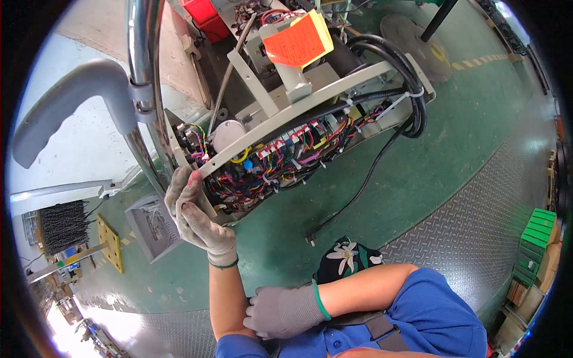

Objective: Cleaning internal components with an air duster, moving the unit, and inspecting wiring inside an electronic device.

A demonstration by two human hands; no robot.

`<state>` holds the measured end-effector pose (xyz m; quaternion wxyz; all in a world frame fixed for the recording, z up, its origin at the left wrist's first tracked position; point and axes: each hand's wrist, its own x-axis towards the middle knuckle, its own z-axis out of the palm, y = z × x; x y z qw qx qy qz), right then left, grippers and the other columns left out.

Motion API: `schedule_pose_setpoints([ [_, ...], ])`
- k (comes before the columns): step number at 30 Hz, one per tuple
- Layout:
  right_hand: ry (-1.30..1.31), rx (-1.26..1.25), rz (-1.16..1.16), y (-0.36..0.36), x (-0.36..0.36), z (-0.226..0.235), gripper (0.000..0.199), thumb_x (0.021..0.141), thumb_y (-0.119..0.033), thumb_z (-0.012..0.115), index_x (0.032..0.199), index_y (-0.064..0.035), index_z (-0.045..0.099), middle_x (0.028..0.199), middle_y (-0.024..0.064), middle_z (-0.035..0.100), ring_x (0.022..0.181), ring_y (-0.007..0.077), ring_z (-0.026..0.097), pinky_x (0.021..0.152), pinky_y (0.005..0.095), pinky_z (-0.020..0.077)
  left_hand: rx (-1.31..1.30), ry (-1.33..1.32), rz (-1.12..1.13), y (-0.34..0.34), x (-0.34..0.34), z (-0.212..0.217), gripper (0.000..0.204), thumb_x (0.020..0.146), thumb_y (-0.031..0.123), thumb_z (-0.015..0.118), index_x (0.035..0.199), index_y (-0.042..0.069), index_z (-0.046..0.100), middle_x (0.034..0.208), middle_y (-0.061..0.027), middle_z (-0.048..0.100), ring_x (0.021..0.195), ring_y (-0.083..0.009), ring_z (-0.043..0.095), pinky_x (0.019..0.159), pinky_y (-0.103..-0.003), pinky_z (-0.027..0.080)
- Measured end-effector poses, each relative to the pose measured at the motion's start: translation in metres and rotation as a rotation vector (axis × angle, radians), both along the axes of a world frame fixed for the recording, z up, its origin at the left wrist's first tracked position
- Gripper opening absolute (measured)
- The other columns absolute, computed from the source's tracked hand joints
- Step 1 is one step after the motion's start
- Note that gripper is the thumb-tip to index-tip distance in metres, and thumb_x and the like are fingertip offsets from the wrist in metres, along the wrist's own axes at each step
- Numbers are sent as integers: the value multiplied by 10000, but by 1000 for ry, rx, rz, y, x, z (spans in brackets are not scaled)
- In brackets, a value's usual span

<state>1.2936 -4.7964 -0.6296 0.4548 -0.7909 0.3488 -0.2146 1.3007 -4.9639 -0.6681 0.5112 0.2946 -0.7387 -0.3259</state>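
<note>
So we've got our left hand [194,212] up on the near-left corner of the machine chassis [298,113], gloved fingers [179,185] curled around the edge of its cream metal frame bar [286,119], right next to the mess of coloured wiring [268,167] packed underneath. Our right hand [280,311] isn't on the machine at all: it's folded back near us, lying flat with fingers loosely together on our own left forearm [225,298], holding nothing. The chassis sits tipped over the green floor [418,179], far and a bit right of our hands. An orange and yellow tag [298,40] sits on top of it at the far side. A black cable [364,179] hangs off its right end and trails to a plug [311,240] on the floor. A chrome tube [143,71] with a grey handle [65,107] runs down on the left.
</note>
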Motion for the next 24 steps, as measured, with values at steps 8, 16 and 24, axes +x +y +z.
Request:
schedule_pose_setpoints([
  [8, -26, -125, -53, -1, -12, 3, 251, 903, -324, 594, 944, -76, 589, 897, 109, 641, 850, 306, 652, 751, 445, 492, 87, 133, -69, -6, 8, 0, 560, 1085, 360, 338, 1160, -91, 661, 1356, -177, 526, 1276, -280, 523, 1095, -408, 433],
  [16, -142, -48, -120, -10, -21, 13, 247, 883, -296, 619, 827, -55, 610, 759, 148, 629, 719, 348, 629, 649, 457, 481, 8, 28, -131, -13, 18, -5, 476, 1074, 273, 359, 1155, -87, 659, 1376, -173, 505, 1324, -293, 493, 1104, -418, 433],
  [24, -148, -58, -109, -10, -23, 14, 238, 885, -290, 611, 830, -59, 605, 758, 143, 626, 715, 346, 627, 644, 461, 478, -46, 12, 5, -5, 3, 5, 472, 1012, 293, 391, 1036, -37, 728, 1183, -191, 674, 1209, -360, 549, 1104, -486, 350],
])
